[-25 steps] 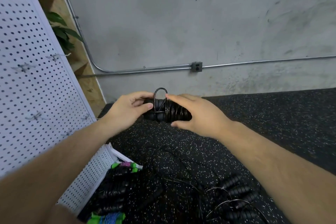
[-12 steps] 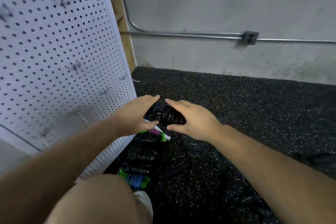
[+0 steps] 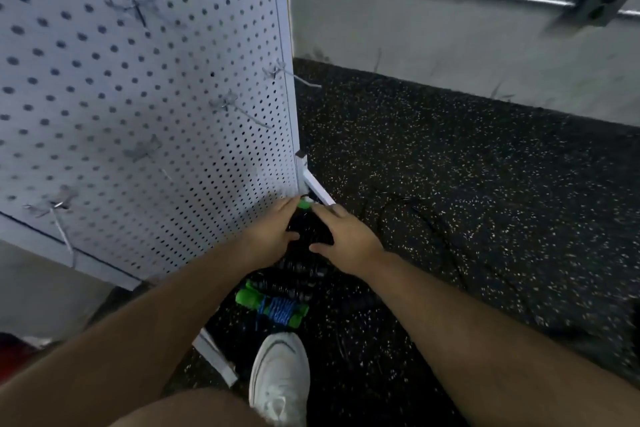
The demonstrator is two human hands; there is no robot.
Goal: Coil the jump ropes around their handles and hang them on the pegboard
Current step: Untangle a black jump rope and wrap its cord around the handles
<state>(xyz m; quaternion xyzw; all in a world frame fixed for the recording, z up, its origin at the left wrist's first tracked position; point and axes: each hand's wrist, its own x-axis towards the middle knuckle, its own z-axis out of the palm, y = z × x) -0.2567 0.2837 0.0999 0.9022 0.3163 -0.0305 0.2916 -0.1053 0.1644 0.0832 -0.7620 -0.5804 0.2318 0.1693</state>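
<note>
The left hand (image 3: 272, 234) is closed round one end of the black jump rope (image 3: 307, 230), fingers over the top and thumb beneath, and the right hand (image 3: 344, 241) is clamped on the other end in the same way. The bundle is held low between them, just beside the bottom corner of the pegboard (image 3: 138, 97) and above the speckled floor (image 3: 450, 201). The picture is blurred, so the finer lie of the fingers cannot be told. The rope is judged light and its handles stiff under the wraps, but the thin cord looks springy and smooth, so the coil is likely to loosen if the grip is relaxed. It is best taken across the wound middle, with the last turns pinned under a thumb, while whatever loop is to be hung is left free for a hook (image 3: 299, 78). A green-handled rope (image 3: 277, 308), wound in blue cord, is seen lying on the floor near a white shoe (image 3: 280, 378), not yet hung
</note>
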